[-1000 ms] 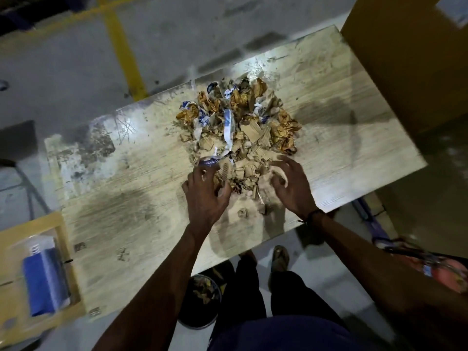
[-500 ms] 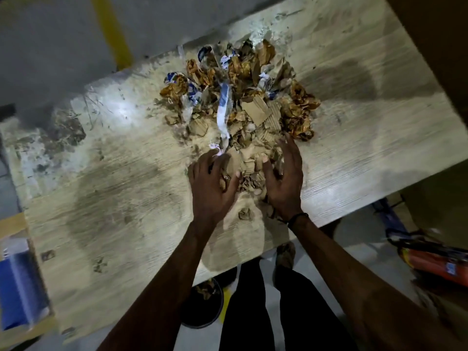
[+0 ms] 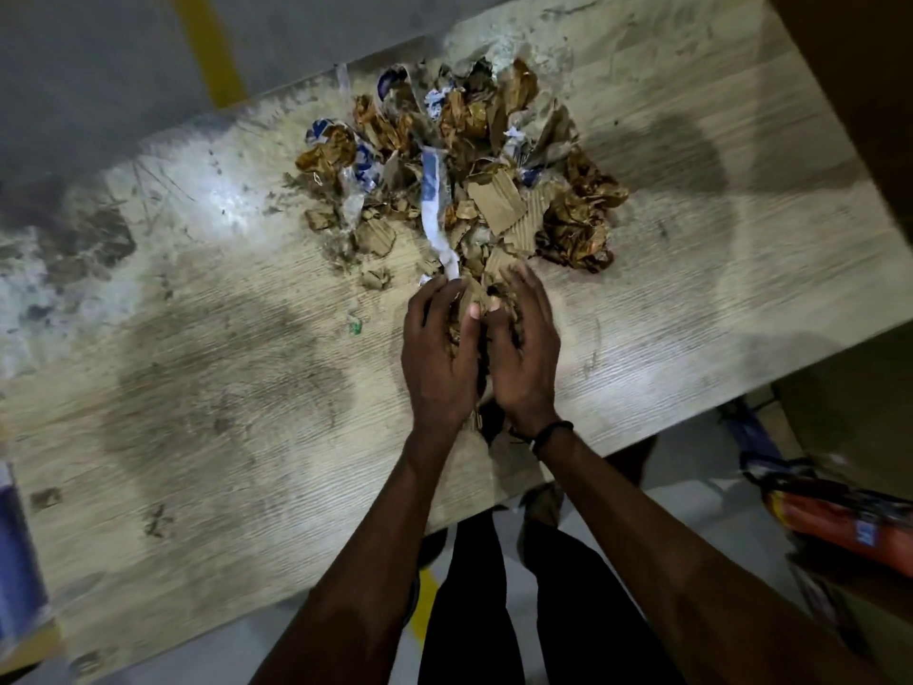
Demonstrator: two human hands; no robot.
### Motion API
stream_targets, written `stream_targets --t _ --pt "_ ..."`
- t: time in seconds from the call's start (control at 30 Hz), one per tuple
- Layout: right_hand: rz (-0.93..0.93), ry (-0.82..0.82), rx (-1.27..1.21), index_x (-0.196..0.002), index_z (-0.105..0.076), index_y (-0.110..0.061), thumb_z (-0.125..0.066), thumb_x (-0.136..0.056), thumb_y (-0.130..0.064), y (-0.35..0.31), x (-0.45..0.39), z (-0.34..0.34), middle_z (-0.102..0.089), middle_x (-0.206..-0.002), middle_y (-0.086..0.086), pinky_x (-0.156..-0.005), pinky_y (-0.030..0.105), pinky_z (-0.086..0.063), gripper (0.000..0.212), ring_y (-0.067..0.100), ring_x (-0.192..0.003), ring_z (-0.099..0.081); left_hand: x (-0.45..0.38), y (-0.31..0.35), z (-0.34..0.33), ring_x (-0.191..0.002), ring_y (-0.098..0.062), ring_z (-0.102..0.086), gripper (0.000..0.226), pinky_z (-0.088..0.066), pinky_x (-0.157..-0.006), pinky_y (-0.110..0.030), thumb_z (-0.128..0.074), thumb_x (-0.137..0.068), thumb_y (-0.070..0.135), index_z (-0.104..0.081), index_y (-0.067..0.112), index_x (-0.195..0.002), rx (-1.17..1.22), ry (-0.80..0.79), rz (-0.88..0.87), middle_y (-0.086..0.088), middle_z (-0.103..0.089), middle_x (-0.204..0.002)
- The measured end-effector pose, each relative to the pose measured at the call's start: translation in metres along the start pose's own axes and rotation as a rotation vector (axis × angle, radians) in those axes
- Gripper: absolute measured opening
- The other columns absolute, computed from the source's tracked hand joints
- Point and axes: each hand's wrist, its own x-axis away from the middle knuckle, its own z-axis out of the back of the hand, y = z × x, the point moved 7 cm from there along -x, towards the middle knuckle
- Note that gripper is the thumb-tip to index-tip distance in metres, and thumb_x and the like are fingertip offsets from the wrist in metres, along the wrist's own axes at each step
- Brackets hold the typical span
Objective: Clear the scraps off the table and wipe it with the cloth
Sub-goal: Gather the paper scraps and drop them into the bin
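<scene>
Both hands sit together at the near edge of the scrap pile [image 3: 459, 175] on the wooden counter [image 3: 207, 388]. The left hand [image 3: 439, 358] and right hand [image 3: 526, 353] are cupped toward each other, fingers curled around a clump of torn cardboard and paper scraps pressed between the palms. A white-and-blue paper strip [image 3: 435, 210] trails from the pile to the left hand's fingertips. The right wrist wears a dark band [image 3: 553, 432].

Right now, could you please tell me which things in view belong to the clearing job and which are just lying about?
Job: scrap pile; handful of scraps cupped by left hand and right hand; table.
Lying about: orange object; yellow floor line.
</scene>
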Motion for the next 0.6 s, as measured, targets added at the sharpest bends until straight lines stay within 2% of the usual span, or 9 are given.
stream_targets --t 0.1,0.17,0.27,0.43,0.53,0.6 --pt "-0.108 -0.038 -0.211 -0.147 -0.055 -0.005 -0.048 -0.110 -0.021 -0.005 0.007 -0.011 -0.054 -0.154 0.007 -0.119 0.041 -0.043 0.041 0.016 -0.145 -0.049 0.006 0.006 -0.008 -0.134 -0.012 -0.056 0.033 -0.049 -0.109 -0.034 -0.053 -0.109 0.030 -0.066 0.016 -0.135 0.154 0.078 0.114 -0.002 -0.061 -0.139" --pt "-0.211 -0.082 -0.379 -0.149 -0.054 -0.008 -0.045 -0.112 -0.023 -0.008 0.007 -0.016 -0.057 -0.152 0.005 -0.119 0.044 -0.043 0.040 0.017 -0.143 -0.052 0.008 0.007 -0.015 -0.132 -0.009 -0.058 0.032 -0.049 -0.112 -0.033 -0.055 -0.109 0.029 -0.067 0.017 -0.136 0.307 0.094 0.209 0.002 -0.064 -0.138" --pt "-0.354 -0.103 -0.542 -0.148 -0.054 -0.007 -0.042 -0.113 -0.026 -0.010 0.006 -0.015 -0.061 -0.147 0.008 -0.117 0.041 -0.046 0.042 0.019 -0.138 -0.057 0.011 0.010 -0.022 -0.131 -0.010 -0.061 0.027 -0.049 -0.114 -0.040 -0.062 -0.107 0.023 -0.070 0.020 -0.132 0.539 0.079 0.349 0.002 -0.068 -0.137" --pt "-0.433 -0.106 -0.636 -0.145 -0.058 -0.006 -0.046 -0.112 -0.020 -0.019 0.010 -0.011 -0.065 -0.143 0.008 -0.116 0.041 -0.047 0.038 0.020 -0.135 -0.060 0.019 0.020 -0.016 -0.130 -0.008 -0.063 0.024 -0.049 -0.115 -0.042 -0.066 -0.103 0.022 -0.073 0.027 -0.126 0.706 0.069 0.488 0.005 -0.070 -0.136" --pt "-0.418 -0.116 -0.637 -0.144 -0.059 -0.006 -0.048 -0.111 -0.020 -0.038 0.010 -0.003 -0.065 -0.142 0.007 -0.104 0.027 -0.052 0.038 0.017 -0.133 -0.062 0.020 0.033 -0.006 -0.130 -0.008 -0.063 0.026 -0.049 -0.115 -0.045 -0.066 -0.103 0.026 -0.073 0.025 -0.128 0.737 0.075 0.482 0.006 -0.070 -0.136" --pt "-0.403 -0.136 -0.639 -0.143 -0.060 -0.007 -0.048 -0.111 -0.021 -0.055 0.010 0.001 -0.066 -0.141 0.008 -0.102 0.026 -0.053 0.037 0.017 -0.131 -0.062 0.021 0.045 0.003 -0.130 -0.009 -0.063 0.028 -0.050 -0.114 -0.046 -0.067 -0.103 0.028 -0.073 0.024 -0.130 0.775 0.082 0.496 0.008 -0.070 -0.136"
